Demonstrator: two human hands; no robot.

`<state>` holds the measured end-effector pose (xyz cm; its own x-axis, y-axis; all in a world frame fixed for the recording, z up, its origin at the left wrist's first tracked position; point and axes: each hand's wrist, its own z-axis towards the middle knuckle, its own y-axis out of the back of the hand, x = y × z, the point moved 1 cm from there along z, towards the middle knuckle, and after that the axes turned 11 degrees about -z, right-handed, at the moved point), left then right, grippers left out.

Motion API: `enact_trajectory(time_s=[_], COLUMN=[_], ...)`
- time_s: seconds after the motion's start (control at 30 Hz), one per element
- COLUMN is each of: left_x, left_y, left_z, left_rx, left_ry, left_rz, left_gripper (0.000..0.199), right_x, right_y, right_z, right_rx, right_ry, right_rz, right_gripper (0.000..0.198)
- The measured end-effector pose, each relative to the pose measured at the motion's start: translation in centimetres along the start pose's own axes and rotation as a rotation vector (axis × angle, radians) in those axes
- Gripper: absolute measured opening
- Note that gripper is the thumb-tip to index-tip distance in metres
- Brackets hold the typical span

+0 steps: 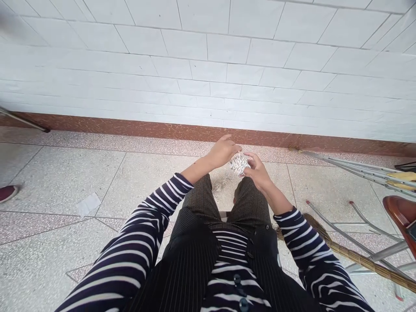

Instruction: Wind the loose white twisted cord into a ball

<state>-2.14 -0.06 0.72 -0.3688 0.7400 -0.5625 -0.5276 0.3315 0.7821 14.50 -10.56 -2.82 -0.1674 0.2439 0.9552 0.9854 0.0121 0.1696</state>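
A ball of white cord (238, 165), its strands wound crosswise, is held up in front of my knees. My right hand (259, 173) grips it from the right, with thumb below and fingers curled along its upper side. Over the ball's upper left edge is my left hand (223, 152), its thumb and index finger pinched together at a short pale strand that rises from the top. The other fingers of that hand are loosely bent. Both hands are above the speckled floor, close to the tiled wall.
At right lie metal crutches (344, 167), a straw broom (354, 255), a metal-framed chair (341, 234) and a brown seat (399, 212). A white paper (89, 204) lies on the floor at left, near a dark red shoe (7, 193). The white tiled wall (208, 73) stands ahead.
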Motion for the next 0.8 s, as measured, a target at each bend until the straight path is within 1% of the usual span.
enact_trajectory(time_s=[0.07,0.13,0.2,0.23,0.3,0.4,0.47,0.6,0.73,0.8], left_x=[0.8,1.6,2.4,2.7,3.2,3.2,2.9,1.8,0.6,0.4], left_y=[-0.5,-1.2,-2.2,-2.9,-4.2,-5.8,-6.2,-5.5,-4.5,-4.4], left_z=[0.0,-0.1,-0.4,-0.6,-1.0,-1.5,-1.7,-1.8,-2.4,-2.9], left_rx=[0.021,0.027,0.027,0.031,0.036,0.037,0.067,0.154,0.240,0.283], left_ry=[0.046,0.121,0.202,0.234,0.291,0.344,0.340,0.303,0.235,0.242], left_rz=[-0.115,-0.248,-0.389,-0.451,-0.521,-0.554,-0.600,-0.738,-0.964,-1.083], left_gripper=[0.028,0.028,0.028,0.028,0.028,0.028,0.029,0.036,0.040,0.040], right_x=[0.7,1.5,2.3,2.7,3.5,4.6,5.5,7.3,8.1,8.2], right_y=[-0.2,0.0,0.4,0.7,1.5,2.6,3.2,4.1,5.1,5.2], right_z=[-1.2,-2.2,-2.8,-3.0,-2.9,-2.2,-1.6,-0.2,1.1,1.5], right_rx=[0.084,0.154,0.192,0.193,0.182,0.129,0.087,0.015,-0.195,-0.252], right_ry=[-0.013,-0.021,-0.017,-0.009,0.009,0.036,0.068,0.138,0.226,0.240], right_rz=[0.074,0.174,0.267,0.294,0.315,0.301,0.286,0.182,-0.013,-0.057], right_gripper=[0.080,0.088,0.094,0.094,0.086,0.068,0.065,0.065,0.063,0.062])
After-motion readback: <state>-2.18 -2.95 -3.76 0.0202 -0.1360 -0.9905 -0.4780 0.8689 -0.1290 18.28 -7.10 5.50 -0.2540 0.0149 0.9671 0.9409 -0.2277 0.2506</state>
